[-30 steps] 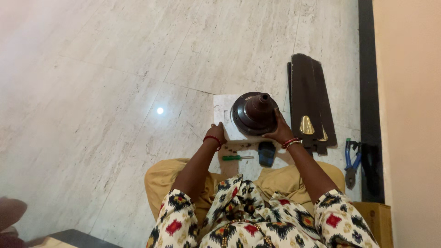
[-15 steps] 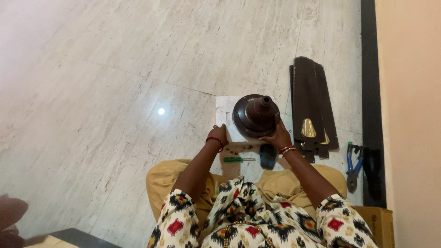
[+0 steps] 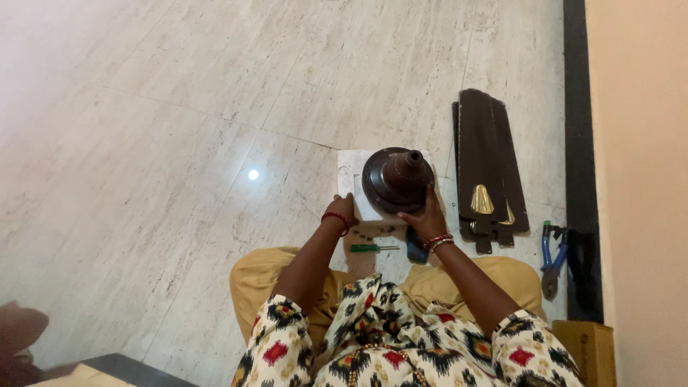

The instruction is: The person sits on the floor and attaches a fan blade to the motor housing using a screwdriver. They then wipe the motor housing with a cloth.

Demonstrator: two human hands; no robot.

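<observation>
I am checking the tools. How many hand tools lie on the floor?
2. A green screwdriver lies just before the knees, below the fan motor. Blue pliers lie at the right, by the dark wall strip. Others may be hidden under the arms.

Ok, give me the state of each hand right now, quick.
Left hand: at the edge of the white sheet; open or closed cannot be told.
Right hand: open, resting against the dark brown fan motor housing.
</observation>
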